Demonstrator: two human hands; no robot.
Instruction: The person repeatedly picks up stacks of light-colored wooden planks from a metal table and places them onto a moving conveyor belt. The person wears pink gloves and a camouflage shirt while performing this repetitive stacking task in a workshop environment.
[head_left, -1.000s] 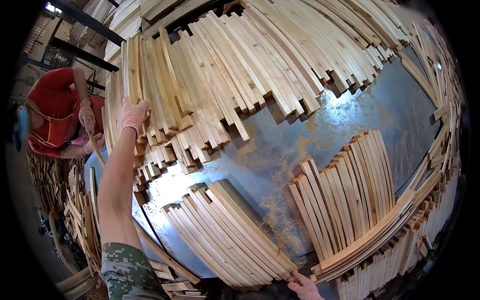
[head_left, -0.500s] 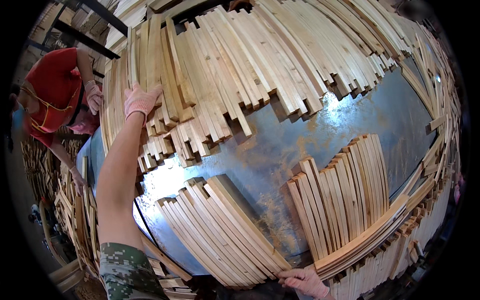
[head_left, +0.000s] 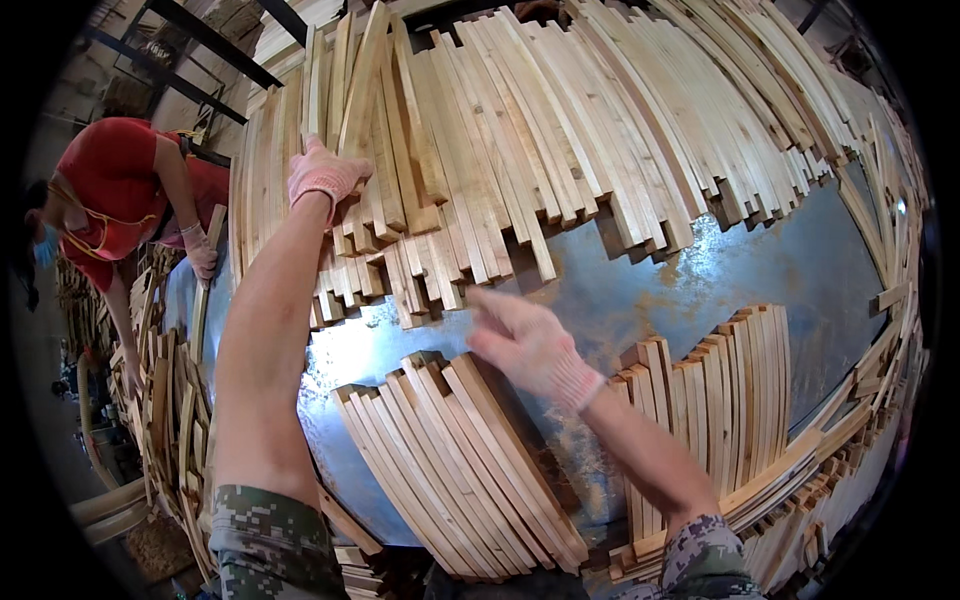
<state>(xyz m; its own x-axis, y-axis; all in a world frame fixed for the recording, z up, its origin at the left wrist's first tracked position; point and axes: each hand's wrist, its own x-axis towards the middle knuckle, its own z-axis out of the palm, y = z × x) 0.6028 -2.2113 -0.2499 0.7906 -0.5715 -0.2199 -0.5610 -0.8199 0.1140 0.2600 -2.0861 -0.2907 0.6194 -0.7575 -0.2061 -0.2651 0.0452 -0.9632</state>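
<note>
Pink-gloved left hand [head_left: 326, 174] touches wooden strips [head_left: 364, 90], grip unclear; right hand [head_left: 530, 348] hovers, fingers [head_left: 502, 310] loose.

Right hand [head_left: 525, 345]: off the near slats [head_left: 460, 465], up to mid-frame
Co-worker's hand [head_left: 200, 260]: back at a stick [head_left: 203, 315], frame left

A broad pile of sticks [head_left: 560, 140] lies across the far side of the table [head_left: 650, 290]. On the near side are 2 smaller groups, a left row [head_left: 455, 465] and a right row [head_left: 735, 385], set apart. The left hand [head_left: 328, 170] is on the pile's left part; the right hand [head_left: 525, 345] is over the table, between pile and left row. Left of the table is a co-worker [head_left: 120, 190], with loose wood [head_left: 160, 400] nearer.
</note>
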